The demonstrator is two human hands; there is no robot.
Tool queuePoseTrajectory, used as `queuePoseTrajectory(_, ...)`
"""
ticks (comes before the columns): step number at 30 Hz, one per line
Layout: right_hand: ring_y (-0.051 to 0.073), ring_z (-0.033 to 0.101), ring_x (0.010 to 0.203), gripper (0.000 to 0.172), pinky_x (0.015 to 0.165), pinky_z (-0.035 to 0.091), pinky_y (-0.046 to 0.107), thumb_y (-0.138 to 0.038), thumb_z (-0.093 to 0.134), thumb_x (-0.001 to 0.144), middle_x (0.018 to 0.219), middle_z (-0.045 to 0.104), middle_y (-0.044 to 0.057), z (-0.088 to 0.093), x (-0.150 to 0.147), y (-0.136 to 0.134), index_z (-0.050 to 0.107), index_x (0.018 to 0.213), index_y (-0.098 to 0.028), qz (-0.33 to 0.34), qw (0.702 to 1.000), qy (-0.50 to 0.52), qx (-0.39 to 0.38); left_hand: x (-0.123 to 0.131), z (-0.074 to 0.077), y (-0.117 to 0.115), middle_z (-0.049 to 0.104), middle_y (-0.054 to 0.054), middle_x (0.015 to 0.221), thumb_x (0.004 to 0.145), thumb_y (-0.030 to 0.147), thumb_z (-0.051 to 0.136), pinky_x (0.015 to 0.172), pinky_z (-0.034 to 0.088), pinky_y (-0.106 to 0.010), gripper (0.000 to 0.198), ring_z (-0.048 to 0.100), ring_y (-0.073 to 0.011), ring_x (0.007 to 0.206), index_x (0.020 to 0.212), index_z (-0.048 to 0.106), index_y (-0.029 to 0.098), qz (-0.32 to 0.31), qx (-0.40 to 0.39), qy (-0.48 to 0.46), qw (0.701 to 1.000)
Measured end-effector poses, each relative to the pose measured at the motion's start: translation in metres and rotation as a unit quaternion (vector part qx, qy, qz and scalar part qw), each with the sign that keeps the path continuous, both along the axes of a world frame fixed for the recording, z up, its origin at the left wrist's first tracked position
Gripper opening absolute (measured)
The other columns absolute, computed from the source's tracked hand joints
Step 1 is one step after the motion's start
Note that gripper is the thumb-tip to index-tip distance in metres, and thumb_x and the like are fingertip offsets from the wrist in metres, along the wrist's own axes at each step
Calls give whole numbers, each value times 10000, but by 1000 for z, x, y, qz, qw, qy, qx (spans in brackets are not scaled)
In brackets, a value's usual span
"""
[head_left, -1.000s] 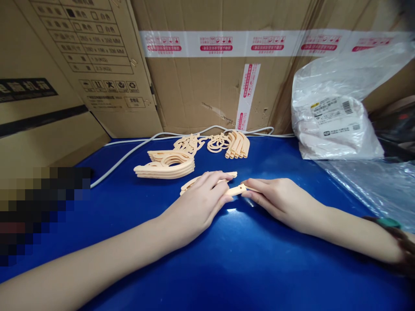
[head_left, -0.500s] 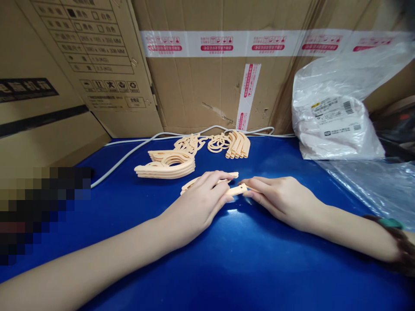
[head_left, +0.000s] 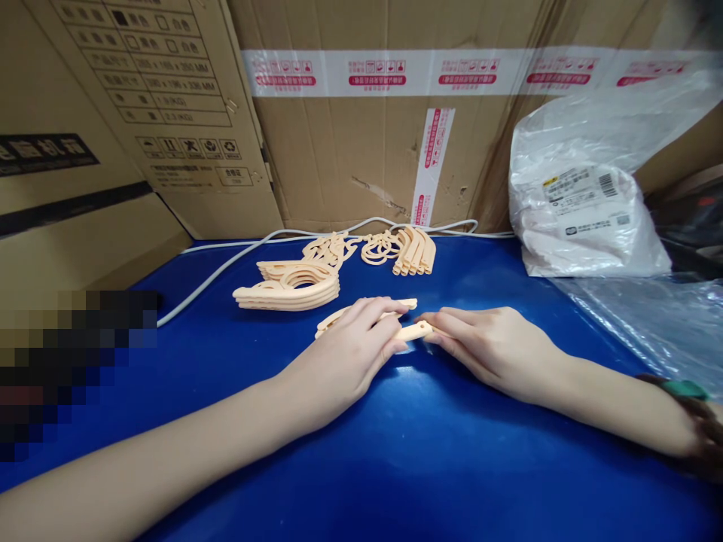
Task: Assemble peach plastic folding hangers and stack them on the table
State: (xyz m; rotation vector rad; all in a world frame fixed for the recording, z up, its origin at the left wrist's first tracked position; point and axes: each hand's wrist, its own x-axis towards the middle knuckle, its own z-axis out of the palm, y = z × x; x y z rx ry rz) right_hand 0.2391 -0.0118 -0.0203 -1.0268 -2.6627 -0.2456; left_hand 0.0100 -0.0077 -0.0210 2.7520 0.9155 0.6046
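My left hand is closed on a beige plastic hanger piece, pressing it near the blue tabletop. One end with a small round hole sticks out past the fingers, and the fingers cover much of the rest. My right hand pinches at that end. Whatever lies between its fingertips is mostly hidden. Behind, to the left, is a stack of curved hanger pieces. Farther back lie a loose pile of hanger hooks and a row of short curved arms.
A white cable runs along the table's back edge. Cardboard boxes wall off the back and left. On the right stands a white plastic parcel bag, with clear plastic film in front of it.
Both hands stay almost where they were. The hole at the end of the hanger piece looked dark before and looks beige now; the right fingertips have shifted slightly against that end.
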Motion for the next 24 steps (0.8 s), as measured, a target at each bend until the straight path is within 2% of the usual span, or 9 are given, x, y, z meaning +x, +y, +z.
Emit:
queuePoseTrajectory(5, 148, 613, 606, 363, 528, 355, 266, -321, 290, 1016, 736, 621, 31, 1, -1, -1, 604, 1023, -139, 3, 997, -17, 73, 0, 0, 0, 506, -96, 1335, 1004, 233, 342, 1079, 367, -396, 246, 431, -205, 1254, 1067, 561, 140, 2, 5, 3, 1000)
queuePoseTrajectory(15, 137, 606, 624, 350, 537, 362, 269, -310, 353, 990, 722, 607, 19, 4, 0, -5, 615, 1152, -143, -4, 996, -9, 87, 0, 2, -1, 486, -86, 1361, 1011, 249, 319, 1085, 353, -416, 291, 409, -208, 1266, 1153, 558, 163, -4, -16, 7, 1000)
queuePoseTrajectory(24, 136, 570, 619, 385, 545, 357, 275, -333, 339, 993, 713, 594, 24, 4, 0, -5, 620, 1175, -143, -10, 992, -25, 124, 1, 1, 1, 499, -75, 1357, 1007, 241, 336, 1068, 373, -393, 264, 431, -198, 1252, 1123, 564, 174, -9, -15, -1, 1000)
